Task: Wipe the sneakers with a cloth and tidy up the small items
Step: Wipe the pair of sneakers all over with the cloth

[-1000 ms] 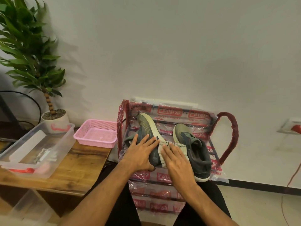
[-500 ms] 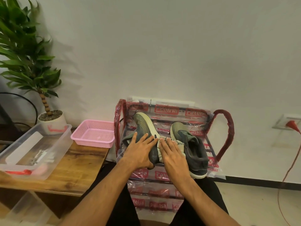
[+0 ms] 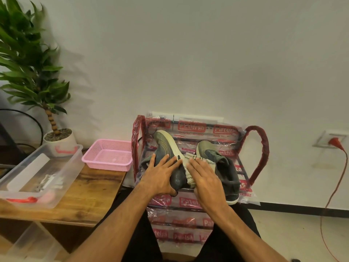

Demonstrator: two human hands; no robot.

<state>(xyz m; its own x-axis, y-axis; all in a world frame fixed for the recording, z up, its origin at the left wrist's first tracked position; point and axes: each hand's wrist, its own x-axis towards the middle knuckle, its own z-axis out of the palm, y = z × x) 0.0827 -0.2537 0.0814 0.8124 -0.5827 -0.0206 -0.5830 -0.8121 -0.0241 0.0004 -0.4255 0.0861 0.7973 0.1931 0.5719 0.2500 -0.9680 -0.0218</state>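
Two grey-green sneakers rest on the top shelf of a red plastic-wrapped shoe rack [image 3: 260,148]. The left sneaker [image 3: 166,142] lies tipped on its side with its pale sole up. My left hand [image 3: 160,175] presses flat on its upper, fingers spread. The right sneaker [image 3: 224,167] stands upright. A whitish cloth [image 3: 190,163] lies between the two shoes, and my right hand [image 3: 204,178] lies flat on it, covering most of it.
A wooden table [image 3: 90,188] stands to the left with a pink mesh basket [image 3: 109,157], a clear plastic bin [image 3: 37,173] holding small items, and a potted plant [image 3: 56,137]. A red plug and cable [image 3: 338,159] hang at the right wall.
Both hands stay on the left sneaker and cloth; the right hand has slid slightly over the cloth. The view has shifted a little.
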